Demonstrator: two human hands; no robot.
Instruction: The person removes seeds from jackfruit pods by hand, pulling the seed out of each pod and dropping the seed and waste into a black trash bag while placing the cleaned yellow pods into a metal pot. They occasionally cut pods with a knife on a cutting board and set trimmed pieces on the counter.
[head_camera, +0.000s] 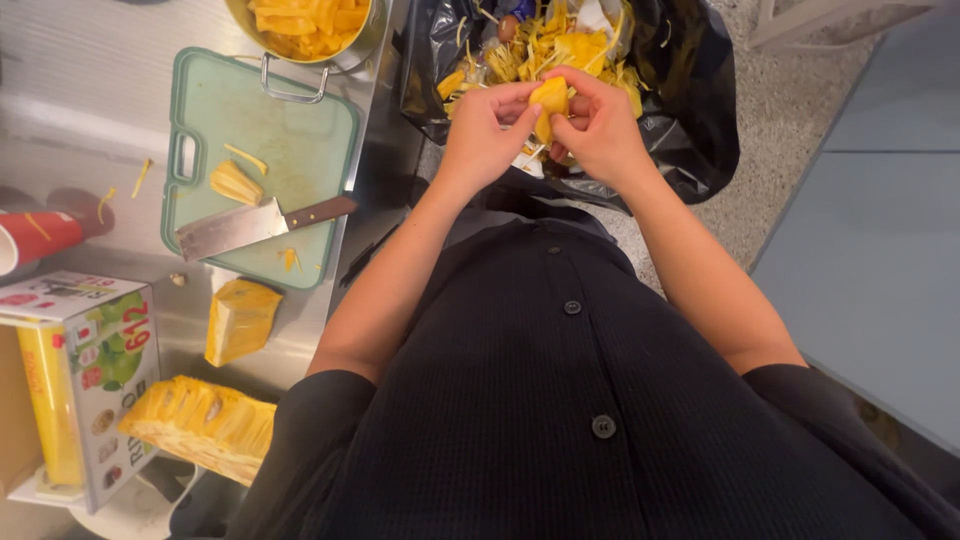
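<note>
We grip the yellow fruit pod (549, 103) with both hands, left hand (485, 130) and right hand (600, 130), fingers pinching it; best kept over the black bin bag (690, 120) so scraps drop in.

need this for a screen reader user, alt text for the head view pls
Both hands, left hand and right hand, hold a yellow jackfruit pod over a black bin bag of scraps. A cleaver lies on a green cutting board nearby.
</note>
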